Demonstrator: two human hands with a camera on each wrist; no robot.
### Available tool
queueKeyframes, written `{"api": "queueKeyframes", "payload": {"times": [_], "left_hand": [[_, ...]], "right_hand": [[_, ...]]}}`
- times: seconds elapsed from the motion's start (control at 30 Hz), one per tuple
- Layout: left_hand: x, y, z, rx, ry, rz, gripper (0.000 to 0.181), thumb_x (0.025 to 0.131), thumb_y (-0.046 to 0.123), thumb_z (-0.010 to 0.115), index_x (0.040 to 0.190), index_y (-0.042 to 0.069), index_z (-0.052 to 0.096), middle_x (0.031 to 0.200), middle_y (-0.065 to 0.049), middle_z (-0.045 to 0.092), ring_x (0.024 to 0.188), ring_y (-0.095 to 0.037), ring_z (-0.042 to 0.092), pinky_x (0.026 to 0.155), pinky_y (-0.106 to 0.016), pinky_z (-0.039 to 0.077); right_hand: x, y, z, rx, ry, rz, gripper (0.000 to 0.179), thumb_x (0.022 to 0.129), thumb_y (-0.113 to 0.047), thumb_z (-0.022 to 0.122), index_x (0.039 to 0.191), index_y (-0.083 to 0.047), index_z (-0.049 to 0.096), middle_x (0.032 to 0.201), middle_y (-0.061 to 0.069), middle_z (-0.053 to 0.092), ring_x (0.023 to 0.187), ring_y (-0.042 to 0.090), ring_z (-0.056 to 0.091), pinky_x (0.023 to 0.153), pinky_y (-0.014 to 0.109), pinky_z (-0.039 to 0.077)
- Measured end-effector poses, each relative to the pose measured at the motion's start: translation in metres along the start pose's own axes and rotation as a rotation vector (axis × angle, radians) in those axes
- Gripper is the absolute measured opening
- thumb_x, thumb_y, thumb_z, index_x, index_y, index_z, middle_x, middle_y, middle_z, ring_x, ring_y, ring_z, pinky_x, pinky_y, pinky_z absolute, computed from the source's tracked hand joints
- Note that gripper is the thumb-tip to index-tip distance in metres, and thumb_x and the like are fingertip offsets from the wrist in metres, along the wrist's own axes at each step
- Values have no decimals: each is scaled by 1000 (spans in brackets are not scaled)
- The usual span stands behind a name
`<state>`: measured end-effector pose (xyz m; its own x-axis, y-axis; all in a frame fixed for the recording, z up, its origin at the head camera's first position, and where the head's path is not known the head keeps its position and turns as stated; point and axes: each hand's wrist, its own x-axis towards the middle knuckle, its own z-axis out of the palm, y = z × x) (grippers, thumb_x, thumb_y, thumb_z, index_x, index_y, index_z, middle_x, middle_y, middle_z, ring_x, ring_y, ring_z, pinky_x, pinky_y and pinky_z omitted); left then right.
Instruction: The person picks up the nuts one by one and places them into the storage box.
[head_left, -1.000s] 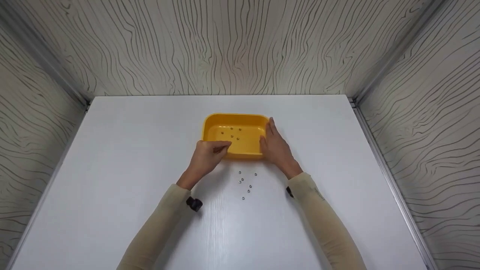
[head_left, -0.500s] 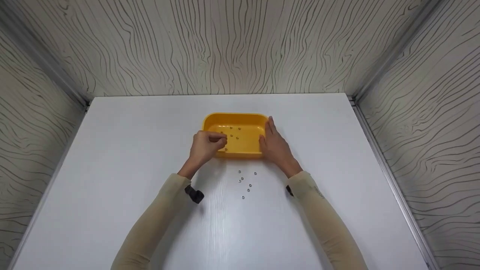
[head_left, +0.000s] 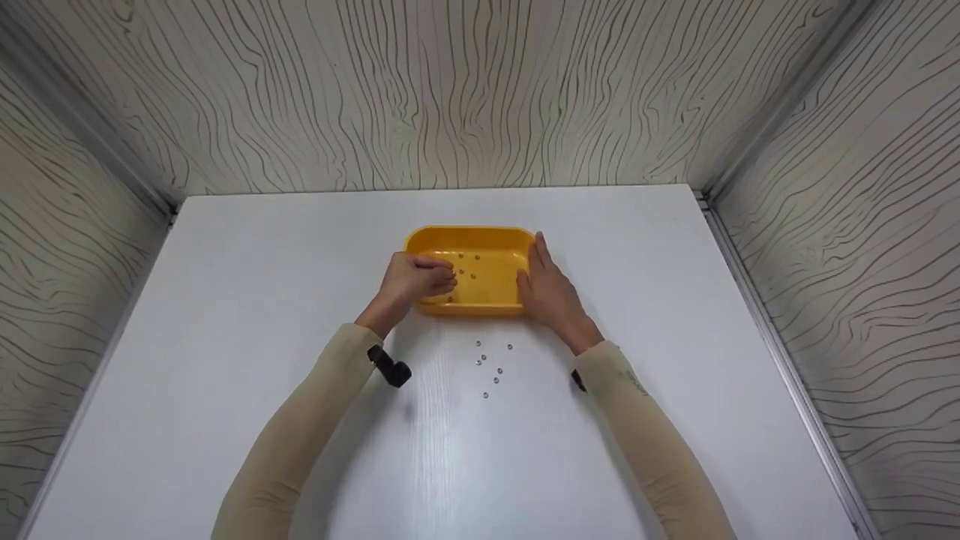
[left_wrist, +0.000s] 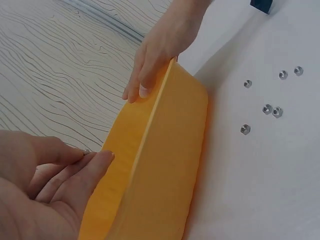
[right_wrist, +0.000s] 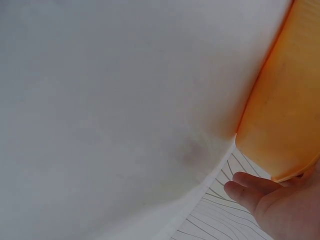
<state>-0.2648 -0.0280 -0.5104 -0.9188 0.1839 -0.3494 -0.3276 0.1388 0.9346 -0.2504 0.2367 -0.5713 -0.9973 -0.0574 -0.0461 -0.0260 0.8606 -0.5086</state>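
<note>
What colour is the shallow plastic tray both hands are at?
The rectangular plastic tray is yellow-orange, clearest in the head view.

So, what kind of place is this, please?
Probably a purpose-built recording booth, not a home or workshop: a bare white table enclosed on three sides by wood-grain wall panels, holding only a yellow tray and a few loose small metal nuts.

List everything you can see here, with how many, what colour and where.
tray: one, yellow, table centre
nuts in tray: several, silver, on the tray floor; exact count unclear
nuts on table: six, silver, loose in front of the tray
table: one, white
walls: three, pale with dark wavy grain, around the table
left hand: over the tray's left part, pinching one nut
right hand: fingers straight, against the tray's right side
sleeves: two, beige
</note>
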Motion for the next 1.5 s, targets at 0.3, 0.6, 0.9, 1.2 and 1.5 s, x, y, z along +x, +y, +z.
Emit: {"api": "queueKeyframes", "payload": {"times": [0.3,0.6,0.9,1.2,1.5], "left_hand": [[15,6,-5,-10,23,-87,28,100,6,69,123,-8,73,119,-23,77,93,-20,81,85,-28,67],[22,6,-1,22,37,-97,30,100,9,69,126,-6,72,118,-20,77,89,-18,80,83,-28,67],[22,5,-2,40,59,-76,26,102,12,67,123,-1,75,122,-20,76,92,-18,81,82,-26,67],[22,7,-6,41,100,-81,26,102,13,68,124,0,75,122,-18,76,91,-16,80,82,-24,66],[15,8,-6,14,101,-20,30,101,10,66,126,-5,72,120,-20,76,95,-18,78,87,-27,66]], "right_hand": [[0,0,-1,15,7,-9,70,112,-35,38,167,2,13,180,10,-2,161,35,30,131,50,32],[0,-1,0,11,6,-6,70,112,-35,39,167,1,14,180,8,-1,159,35,34,129,50,36],[0,0,1,7,18,-6,70,112,-35,39,167,0,14,180,8,-1,156,36,39,128,51,38],[-1,-1,-1,-5,4,-6,70,112,-35,38,167,0,12,180,9,-2,158,35,36,129,50,36],[0,-2,-1,15,2,10,70,112,-34,40,167,1,15,180,7,-2,156,36,39,127,52,39]]}}
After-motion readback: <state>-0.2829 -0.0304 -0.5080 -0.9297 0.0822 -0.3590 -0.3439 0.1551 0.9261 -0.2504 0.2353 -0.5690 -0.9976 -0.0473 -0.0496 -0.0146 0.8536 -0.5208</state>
